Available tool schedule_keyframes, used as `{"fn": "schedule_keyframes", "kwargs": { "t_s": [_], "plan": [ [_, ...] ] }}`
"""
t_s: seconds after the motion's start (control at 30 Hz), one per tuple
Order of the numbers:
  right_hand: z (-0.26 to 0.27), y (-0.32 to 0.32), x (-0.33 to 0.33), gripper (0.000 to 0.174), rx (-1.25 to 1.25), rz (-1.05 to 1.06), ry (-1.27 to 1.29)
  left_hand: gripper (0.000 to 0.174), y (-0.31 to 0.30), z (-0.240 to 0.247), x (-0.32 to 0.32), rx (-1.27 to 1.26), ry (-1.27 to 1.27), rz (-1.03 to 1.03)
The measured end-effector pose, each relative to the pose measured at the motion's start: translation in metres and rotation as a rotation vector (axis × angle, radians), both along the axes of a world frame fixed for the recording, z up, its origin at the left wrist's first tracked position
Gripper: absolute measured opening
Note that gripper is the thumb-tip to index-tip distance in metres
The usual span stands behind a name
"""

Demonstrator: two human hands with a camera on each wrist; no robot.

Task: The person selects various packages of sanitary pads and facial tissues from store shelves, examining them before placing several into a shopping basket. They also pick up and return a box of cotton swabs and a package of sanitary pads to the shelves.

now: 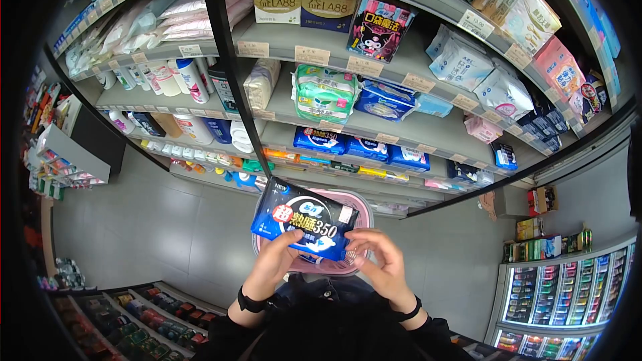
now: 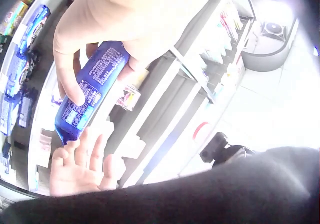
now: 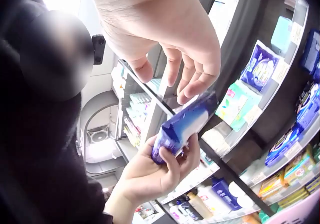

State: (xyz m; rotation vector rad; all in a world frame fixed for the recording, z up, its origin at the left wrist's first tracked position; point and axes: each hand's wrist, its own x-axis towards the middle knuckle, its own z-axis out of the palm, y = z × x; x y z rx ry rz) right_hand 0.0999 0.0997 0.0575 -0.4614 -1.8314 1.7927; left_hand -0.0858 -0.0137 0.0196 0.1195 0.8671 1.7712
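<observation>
My left hand [image 1: 273, 264] grips a blue and black pack of sanitary pads [image 1: 301, 217] by its near left edge, thumb on the printed front. In the left wrist view, the fingers of the left hand [image 2: 100, 24] wrap the pack, and its back with small white print [image 2: 97, 79] shows. Beside the pack's right end is my right hand [image 1: 381, 262], its fingers loosely bent. From the right wrist view, the right hand [image 3: 170, 39] hangs over the pack [image 3: 185, 126] with its fingertips close to the end. A pink basket [image 1: 363, 210] stands below the pack, partly hidden by it.
Shelves of packaged pads and tissue curve ahead, with similar blue packs [image 1: 366, 148] on a lower tier. Bottles [image 1: 194, 80] fill the left shelves. A drinks cooler [image 1: 562, 287] stands at the right; grey tiled floor [image 1: 167, 227] lies on both sides of the basket.
</observation>
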Motion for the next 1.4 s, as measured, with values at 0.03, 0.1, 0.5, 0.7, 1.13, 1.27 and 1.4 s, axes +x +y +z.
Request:
{"fn": "schedule_keyframes", "kwargs": {
  "t_s": [0.03,0.1,0.5,0.7,1.13,1.27,1.4],
  "plan": [
    [-0.005,0.004,0.002,0.034,-0.004,-0.072,-0.002,0.044,0.003,-0.012,-0.005,0.014,-0.026,-0.018],
    [-0.011,0.012,0.007,0.030,-0.088,-0.161,0.026,0.045,0.014,-0.030,-0.010,-0.023,0.011,0.004],
    [-0.022,0.031,0.060,0.026,-0.267,-0.404,-0.039,0.060,0.134,-0.127,-0.083,-0.288,0.140,0.275],
    [-0.026,0.038,0.081,0.025,-0.296,-0.476,-0.058,0.061,0.212,-0.126,-0.110,-0.293,0.317,0.336],
    [-0.037,0.060,0.105,0.024,-0.327,-0.552,-0.097,0.059,0.242,-0.181,-0.126,-0.821,1.372,0.383],
    [-0.043,0.067,0.106,0.024,-0.314,-0.526,-0.106,0.062,0.241,-0.184,-0.122,-0.801,1.385,0.524],
    [-0.044,0.072,0.109,0.026,-0.349,-0.493,-0.101,0.027,0.208,-0.182,-0.090,-0.526,1.398,0.602]
  ]
}}
